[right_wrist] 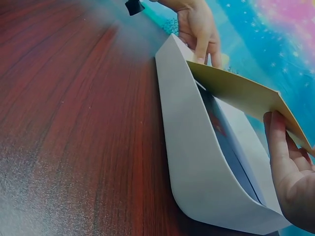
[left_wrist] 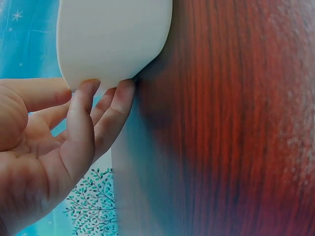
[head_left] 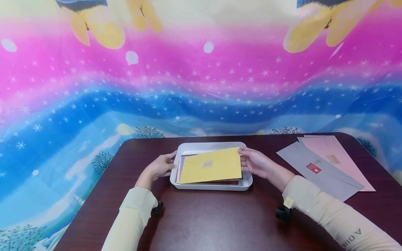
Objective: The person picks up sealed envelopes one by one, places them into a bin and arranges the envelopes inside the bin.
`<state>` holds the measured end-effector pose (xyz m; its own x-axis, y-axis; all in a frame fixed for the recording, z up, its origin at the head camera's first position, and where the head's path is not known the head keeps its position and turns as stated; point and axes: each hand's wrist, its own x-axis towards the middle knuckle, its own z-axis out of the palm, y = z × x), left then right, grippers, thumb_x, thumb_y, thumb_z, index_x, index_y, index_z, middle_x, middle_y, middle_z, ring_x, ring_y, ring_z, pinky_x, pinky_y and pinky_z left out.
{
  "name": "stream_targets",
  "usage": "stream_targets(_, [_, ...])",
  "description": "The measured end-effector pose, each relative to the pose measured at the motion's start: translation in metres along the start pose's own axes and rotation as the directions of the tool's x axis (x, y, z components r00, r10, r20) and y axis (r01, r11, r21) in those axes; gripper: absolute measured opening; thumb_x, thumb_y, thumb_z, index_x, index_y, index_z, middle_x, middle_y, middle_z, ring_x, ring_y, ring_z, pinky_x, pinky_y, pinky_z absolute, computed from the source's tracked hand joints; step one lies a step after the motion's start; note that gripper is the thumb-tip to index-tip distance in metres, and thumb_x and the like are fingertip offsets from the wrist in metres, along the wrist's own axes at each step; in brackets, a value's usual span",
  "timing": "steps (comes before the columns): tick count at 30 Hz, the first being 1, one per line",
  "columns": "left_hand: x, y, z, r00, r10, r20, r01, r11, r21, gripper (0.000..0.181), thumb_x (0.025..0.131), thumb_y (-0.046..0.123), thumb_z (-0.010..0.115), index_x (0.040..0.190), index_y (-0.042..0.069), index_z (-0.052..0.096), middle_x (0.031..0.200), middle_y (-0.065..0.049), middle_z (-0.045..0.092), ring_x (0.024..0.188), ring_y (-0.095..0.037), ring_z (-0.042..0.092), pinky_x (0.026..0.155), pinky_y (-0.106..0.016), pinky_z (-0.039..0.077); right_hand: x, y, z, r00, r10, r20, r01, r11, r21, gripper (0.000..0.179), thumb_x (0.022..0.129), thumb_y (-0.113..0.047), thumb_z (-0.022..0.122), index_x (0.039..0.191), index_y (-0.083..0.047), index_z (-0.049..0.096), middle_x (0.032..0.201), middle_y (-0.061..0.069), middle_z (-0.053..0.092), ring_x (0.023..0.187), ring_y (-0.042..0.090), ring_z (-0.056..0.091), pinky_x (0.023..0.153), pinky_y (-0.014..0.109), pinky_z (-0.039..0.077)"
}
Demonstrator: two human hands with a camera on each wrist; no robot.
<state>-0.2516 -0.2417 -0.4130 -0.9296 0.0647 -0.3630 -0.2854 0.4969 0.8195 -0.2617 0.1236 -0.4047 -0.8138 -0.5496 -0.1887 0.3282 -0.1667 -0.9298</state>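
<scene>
A yellow envelope [head_left: 213, 166] with a small pale label is pinched at its right edge by my right hand [head_left: 255, 163]. That edge is raised over the white tray [head_left: 210, 187], as the right wrist view shows, with the fingers under the envelope [right_wrist: 241, 93]. Beneath it in the tray lie other envelopes; a lilac edge [head_left: 182, 159] and a dark red strip [head_left: 224, 182] show, the rest hidden. At the tray's left end, my left hand [head_left: 160, 165] holds the wall, its fingertips on the end of the tray [left_wrist: 115, 39] in the left wrist view.
To the right on the dark wood table [head_left: 207, 216] lie a grey envelope [head_left: 326, 177] with a red heart label and a pink envelope [head_left: 345, 160] partly under it. A patterned cloth [head_left: 201, 83] hangs behind the table's far edge.
</scene>
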Motion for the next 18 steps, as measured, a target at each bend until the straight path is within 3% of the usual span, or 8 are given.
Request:
stream_targets(6, [-0.0008, 0.0010, -0.0005, 1.000, -0.001, 0.004, 0.001, 1.000, -0.005, 0.068, 0.104, 0.000, 0.056, 0.164, 0.015, 0.026, 0.145, -0.026, 0.051, 0.122, -0.032, 0.060, 0.092, -0.041, 0.057, 0.0010, 0.0000, 0.0002, 1.000, 0.020, -0.002, -0.020, 1.000, -0.020, 0.045, 0.113, -0.016, 0.030, 0.151, 0.007, 0.022, 0.110, 0.005, 0.069, 0.102, 0.017, 0.068, 0.088, 0.034, 0.058])
stream_targets(10, [-0.0014, 0.0010, -0.0010, 1.000, -0.002, 0.003, 0.002, 1.000, -0.003, 0.069, 0.104, 0.001, 0.056, 0.164, 0.016, 0.026, 0.146, -0.025, 0.051, 0.124, -0.032, 0.059, 0.093, -0.041, 0.057, 0.0000, -0.0017, -0.0008, 1.000, 0.024, -0.013, -0.025, 0.999, -0.039, 0.043, 0.112, -0.015, 0.035, 0.149, 0.007, 0.029, 0.116, 0.006, 0.069, 0.104, 0.018, 0.068, 0.091, 0.035, 0.057])
stream_targets(13, [-0.0018, 0.0013, -0.0016, 1.000, -0.008, 0.000, 0.008, 1.000, 0.002, 0.069, 0.104, 0.002, 0.057, 0.164, 0.018, 0.026, 0.148, -0.024, 0.050, 0.126, -0.032, 0.057, 0.095, -0.042, 0.056, -0.0013, -0.0033, -0.0027, 0.999, 0.033, -0.022, -0.035, 0.998, -0.057, 0.048, 0.112, -0.016, 0.038, 0.153, 0.007, 0.029, 0.128, 0.015, 0.066, 0.108, 0.020, 0.068, 0.095, 0.036, 0.056])
stream_targets(18, [-0.0015, 0.0014, -0.0020, 1.000, -0.012, 0.006, 0.012, 1.000, 0.009, 0.069, 0.104, 0.003, 0.057, 0.164, 0.018, 0.025, 0.149, -0.024, 0.049, 0.128, -0.033, 0.056, 0.097, -0.044, 0.054, -0.0061, -0.0075, -0.0057, 0.998, 0.059, -0.027, -0.062, 0.992, -0.105, 0.058, 0.112, -0.015, 0.036, 0.160, 0.008, 0.015, 0.157, 0.030, 0.036, 0.117, 0.022, 0.064, 0.102, 0.038, 0.051])
